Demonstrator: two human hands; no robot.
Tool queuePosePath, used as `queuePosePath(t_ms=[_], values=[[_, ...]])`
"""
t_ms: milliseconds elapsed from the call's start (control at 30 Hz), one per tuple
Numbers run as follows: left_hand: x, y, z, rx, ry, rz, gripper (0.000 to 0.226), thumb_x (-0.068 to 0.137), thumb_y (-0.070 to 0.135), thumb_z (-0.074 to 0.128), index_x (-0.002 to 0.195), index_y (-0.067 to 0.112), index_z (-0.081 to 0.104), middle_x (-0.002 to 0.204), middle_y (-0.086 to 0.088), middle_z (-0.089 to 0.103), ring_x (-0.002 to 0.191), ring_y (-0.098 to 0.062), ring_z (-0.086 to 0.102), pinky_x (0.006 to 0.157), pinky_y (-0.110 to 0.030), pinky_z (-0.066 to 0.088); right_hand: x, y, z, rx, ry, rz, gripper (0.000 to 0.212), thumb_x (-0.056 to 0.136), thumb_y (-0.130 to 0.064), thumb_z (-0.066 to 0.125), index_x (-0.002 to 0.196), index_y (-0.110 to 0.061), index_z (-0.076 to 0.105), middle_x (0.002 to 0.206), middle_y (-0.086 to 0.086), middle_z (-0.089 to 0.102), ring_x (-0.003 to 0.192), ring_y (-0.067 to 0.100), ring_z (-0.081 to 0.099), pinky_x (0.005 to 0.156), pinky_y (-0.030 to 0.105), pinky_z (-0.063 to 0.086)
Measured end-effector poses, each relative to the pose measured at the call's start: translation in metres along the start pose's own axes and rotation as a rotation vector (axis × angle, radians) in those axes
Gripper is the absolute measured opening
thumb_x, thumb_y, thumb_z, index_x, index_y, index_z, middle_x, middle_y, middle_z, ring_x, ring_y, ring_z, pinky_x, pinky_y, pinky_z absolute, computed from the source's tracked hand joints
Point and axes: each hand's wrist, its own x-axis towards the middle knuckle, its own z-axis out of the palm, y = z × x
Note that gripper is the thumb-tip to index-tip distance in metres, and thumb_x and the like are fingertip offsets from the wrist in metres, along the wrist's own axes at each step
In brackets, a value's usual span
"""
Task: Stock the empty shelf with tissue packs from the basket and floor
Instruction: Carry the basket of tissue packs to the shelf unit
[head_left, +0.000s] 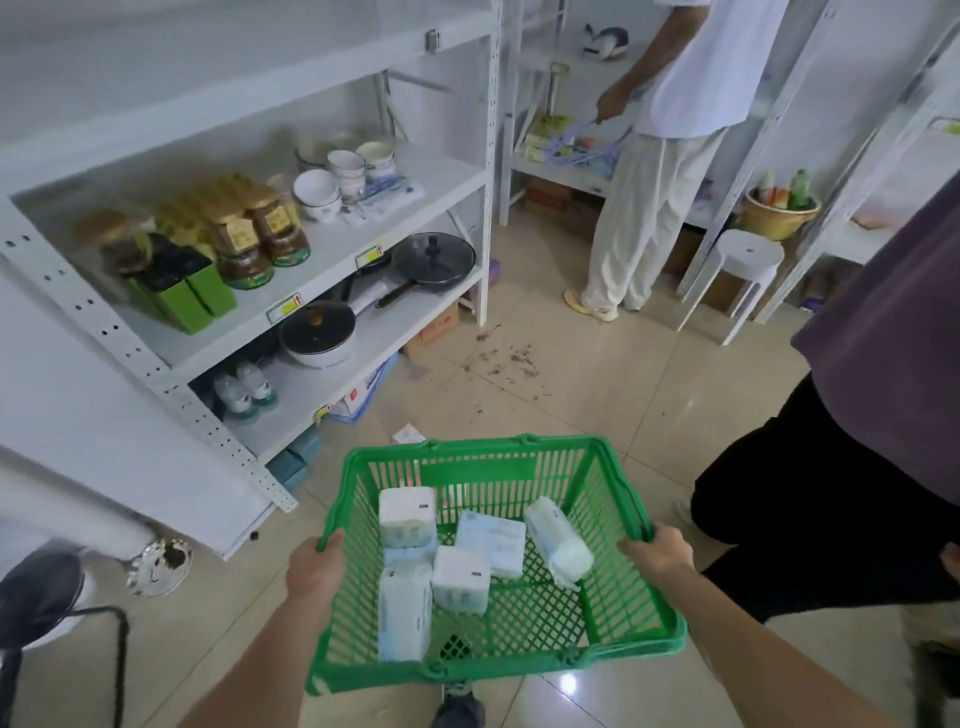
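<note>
I hold a green plastic basket (613, 525) in front of me above the tiled floor. My left hand (314, 564) grips its left rim and my right hand (657, 551) grips its right rim. Several white and pale-blue tissue packs (408, 517) lie loose inside, some upright, one tilted against the right wall (558, 540). A small white pack (408, 434) lies on the floor just beyond the basket. The white shelf unit (332, 249) on the left carries jars, bowls, pans and bottles.
A person in a purple top and black trousers (831, 467) stands close on the right. Another person in white (649, 208) stands at the far shelves beside a white stool (745, 260). Debris (509, 358) is scattered on the floor. A chair (47, 613) is at my left.
</note>
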Motion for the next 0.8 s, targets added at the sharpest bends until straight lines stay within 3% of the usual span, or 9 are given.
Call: queuePosePath(t_ms=[67,333,400,433,500,533,600,700,800], values=[[0.018,0.021,0.009,-0.009,-0.008,0.006,0.042,0.106,0.037,0.050,0.108,-0.002,0.066,0.100,-0.029,0.071,0.093,-0.046,0.070,0.087,-0.056,0.057,0.015,-0.016,-0.004,-0.001,0.021,0.016,0.039,0.087,-0.026,0.079,0.117,-0.003,0.070,0.099,0.017,0.070,0.089,0.031,0.066,0.073,0.032,0.049],[0.070,0.125,0.057,0.024,0.005,0.033,0.052,0.104,0.040,0.054,0.138,0.001,0.058,0.136,-0.025,0.062,0.121,-0.045,0.059,0.102,-0.051,0.047,0.086,-0.070,-0.033,0.037,0.067,0.090,0.043,0.087,-0.026,0.078,0.118,0.000,0.063,0.096,0.015,0.064,0.084,0.032,0.062,0.070,0.034,0.049],[0.087,0.146,0.075,0.030,0.007,0.035,0.052,0.103,0.041,0.054,0.137,0.001,0.058,0.129,-0.024,0.065,0.116,-0.044,0.061,0.098,-0.049,0.048,0.111,-0.080,-0.040,0.044,0.054,0.114,0.044,0.088,-0.027,0.077,0.119,0.002,0.064,0.098,0.017,0.065,0.085,0.033,0.064,0.070,0.034,0.050],[0.095,0.157,0.085,0.027,0.008,0.038,0.050,0.103,0.041,0.055,0.133,0.002,0.061,0.114,-0.021,0.068,0.104,-0.040,0.064,0.089,-0.046,0.051,0.125,-0.086,-0.044,0.044,0.045,0.122,0.044,0.088,-0.027,0.078,0.119,0.002,0.065,0.099,0.018,0.067,0.087,0.034,0.066,0.071,0.035,0.052],[0.106,0.177,0.101,0.047,0.019,0.062,0.036,0.104,0.040,0.054,0.112,0.007,0.066,0.079,-0.004,0.058,0.070,-0.024,0.056,0.066,-0.035,0.047,0.150,-0.097,-0.054,0.053,0.033,0.115,0.042,0.089,-0.026,0.077,0.119,0.001,0.066,0.100,0.019,0.069,0.088,0.034,0.067,0.072,0.035,0.053],[0.112,0.187,0.108,0.061,0.032,0.073,0.031,0.104,0.040,0.053,0.094,0.012,0.063,0.072,0.001,0.051,0.062,-0.019,0.049,0.062,-0.033,0.043,0.164,-0.105,-0.059,0.053,0.027,0.099,0.040,0.089,-0.025,0.077,0.120,-0.001,0.067,0.099,0.018,0.069,0.087,0.032,0.066,0.072,0.034,0.052],[0.121,0.208,0.117,0.069,0.030,0.068,0.036,0.104,0.041,0.053,0.076,0.018,0.053,0.071,-0.002,0.053,0.062,-0.020,0.051,0.068,-0.037,0.047,0.189,-0.120,-0.070,0.050,0.011,0.062,0.038,0.089,-0.024,0.076,0.121,-0.006,0.068,0.100,0.017,0.071,0.089,0.032,0.068,0.074,0.033,0.052],[0.136,0.242,0.124,0.074,0.021,0.048,0.038,0.104,0.040,0.053,0.090,0.006,0.064,0.085,-0.019,0.069,0.078,-0.036,0.069,0.076,-0.048,0.057,0.230,-0.153,-0.082,0.079,-0.051,0.017,0.034,0.089,-0.023,0.077,0.117,-0.005,0.069,0.102,0.018,0.075,0.093,0.033,0.073,0.081,0.039,0.059],[0.152,0.266,0.130,0.083,0.048,0.050,0.041,0.105,0.039,0.051,0.095,0.002,0.066,0.090,-0.024,0.072,0.082,-0.041,0.072,0.076,-0.050,0.059,0.265,-0.192,-0.090,0.080,-0.092,-0.025,0.030,0.091,-0.018,0.076,0.115,-0.003,0.068,0.101,0.020,0.075,0.089,0.034,0.073,0.080,0.042,0.061]])
